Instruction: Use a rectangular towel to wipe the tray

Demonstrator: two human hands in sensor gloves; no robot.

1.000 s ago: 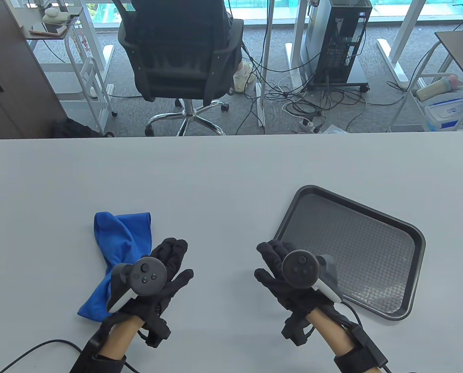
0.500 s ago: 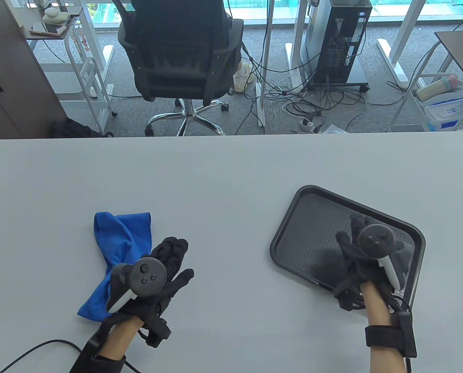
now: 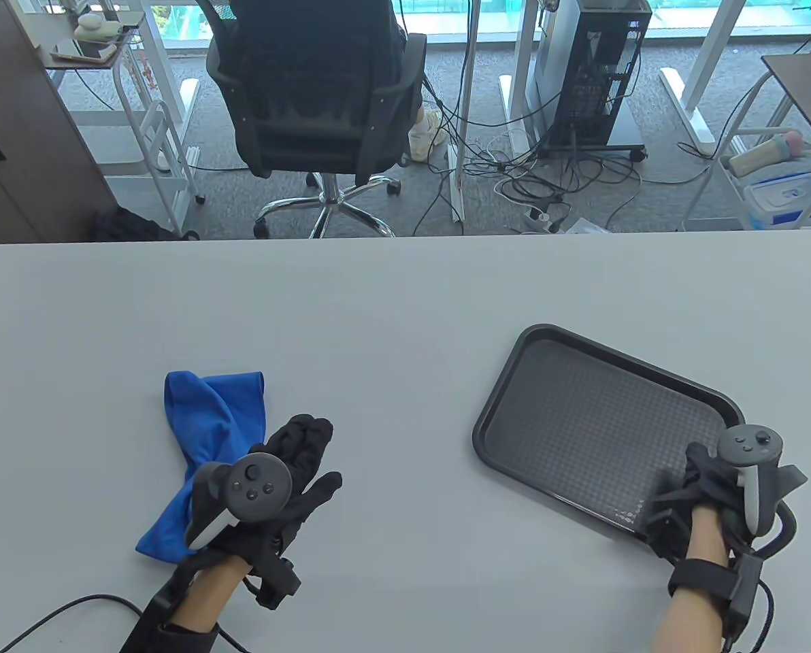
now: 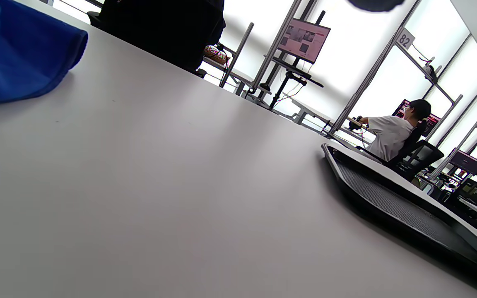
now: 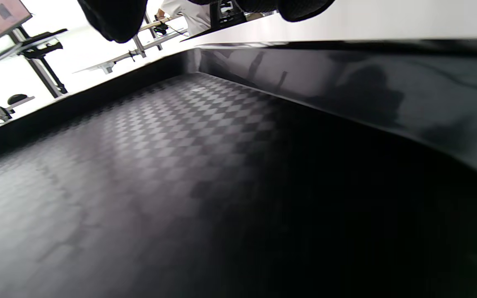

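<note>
A crumpled blue towel (image 3: 201,422) lies on the white table at the near left; it also shows at the top left of the left wrist view (image 4: 15,54). My left hand (image 3: 313,452) lies flat and open on the table, touching the towel's right edge and holding nothing. A black textured tray (image 3: 582,422) sits at the near right, also seen in the left wrist view (image 4: 387,198). My right hand (image 3: 691,486) grips the tray's near right corner, thumb inside the rim. The right wrist view looks low across the tray floor (image 5: 180,145).
A black cable (image 3: 72,605) runs along the table's near left edge. An office chair (image 3: 317,102) and a computer tower (image 3: 596,68) stand on the floor beyond the far edge. Bare table lies between towel and tray.
My right hand has moved from the tray's left side across the tray to its near right corner and taken hold there. The left hand, towel and tray have stayed put.
</note>
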